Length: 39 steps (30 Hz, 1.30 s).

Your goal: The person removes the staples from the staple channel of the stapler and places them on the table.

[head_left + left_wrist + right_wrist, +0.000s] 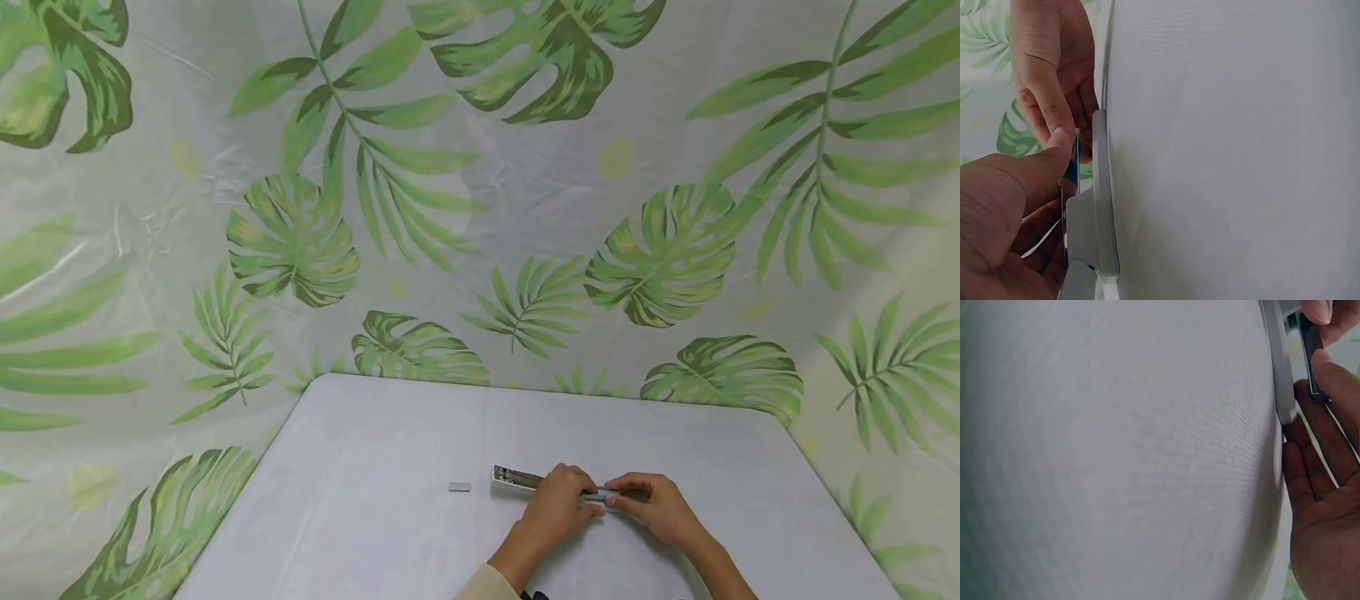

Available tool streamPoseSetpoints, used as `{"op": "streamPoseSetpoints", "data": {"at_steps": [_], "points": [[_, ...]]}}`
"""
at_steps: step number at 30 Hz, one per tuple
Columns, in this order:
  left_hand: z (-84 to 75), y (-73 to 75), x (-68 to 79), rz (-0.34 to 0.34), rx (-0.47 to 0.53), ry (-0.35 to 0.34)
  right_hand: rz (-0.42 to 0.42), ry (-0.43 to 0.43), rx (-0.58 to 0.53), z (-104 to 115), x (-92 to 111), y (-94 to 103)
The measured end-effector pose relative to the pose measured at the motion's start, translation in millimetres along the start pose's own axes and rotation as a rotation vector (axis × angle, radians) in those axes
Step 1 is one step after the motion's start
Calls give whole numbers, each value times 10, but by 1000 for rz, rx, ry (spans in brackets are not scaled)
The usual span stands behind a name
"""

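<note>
The stapler (pixel 517 477) is at the near-centre right of the white table (pixel 360 475), its top cover swung open toward the left. The left hand (pixel 558 502) grips it about the middle, fingers curled. The right hand (pixel 660 504) pinches the end of the magazine (pixel 1309 369) between thumb and fingers, above the grey base (pixel 1104 200). Contact between base and table cannot be confirmed. A short grey staple strip (pixel 459 487) lies apart, left of the stapler.

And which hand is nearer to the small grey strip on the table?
The left hand: it is between the small grey strip and the right hand, which is farther off.
</note>
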<state>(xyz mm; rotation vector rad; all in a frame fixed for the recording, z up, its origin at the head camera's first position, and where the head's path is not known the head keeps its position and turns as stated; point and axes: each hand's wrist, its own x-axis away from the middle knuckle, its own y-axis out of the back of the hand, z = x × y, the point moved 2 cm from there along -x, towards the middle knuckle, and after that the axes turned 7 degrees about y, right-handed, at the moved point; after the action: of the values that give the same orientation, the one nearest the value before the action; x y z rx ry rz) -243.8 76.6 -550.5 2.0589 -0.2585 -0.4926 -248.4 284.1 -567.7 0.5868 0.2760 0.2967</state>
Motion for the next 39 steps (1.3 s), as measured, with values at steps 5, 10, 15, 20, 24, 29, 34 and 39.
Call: {"op": "streamPoseSetpoints", "data": {"at_steps": [5,10,15,20,24,29,34,39], "points": [[3,-32,-7,-7,43,14,7,8,-4,-2,2,0],[1,-43,-1,-50,67,18,7,20,2,-4,-1,4],[2,-51,9,-80,93,61,8,21,-3,-29,-3,-1],[-12,-53,8,-121,122,100,9,21,-15,-44,-1,-8],[-14,-66,-15,-134,112,115,3,38,-7,-39,-7,-2],[-10,-85,-55,-174,50,100,-1,61,29,-40,-14,1],[-8,-96,-85,-182,28,95,-5,47,42,-53,-4,-2],[-29,-74,-113,-182,-13,54,-9,49,31,-48,0,-4]]}}
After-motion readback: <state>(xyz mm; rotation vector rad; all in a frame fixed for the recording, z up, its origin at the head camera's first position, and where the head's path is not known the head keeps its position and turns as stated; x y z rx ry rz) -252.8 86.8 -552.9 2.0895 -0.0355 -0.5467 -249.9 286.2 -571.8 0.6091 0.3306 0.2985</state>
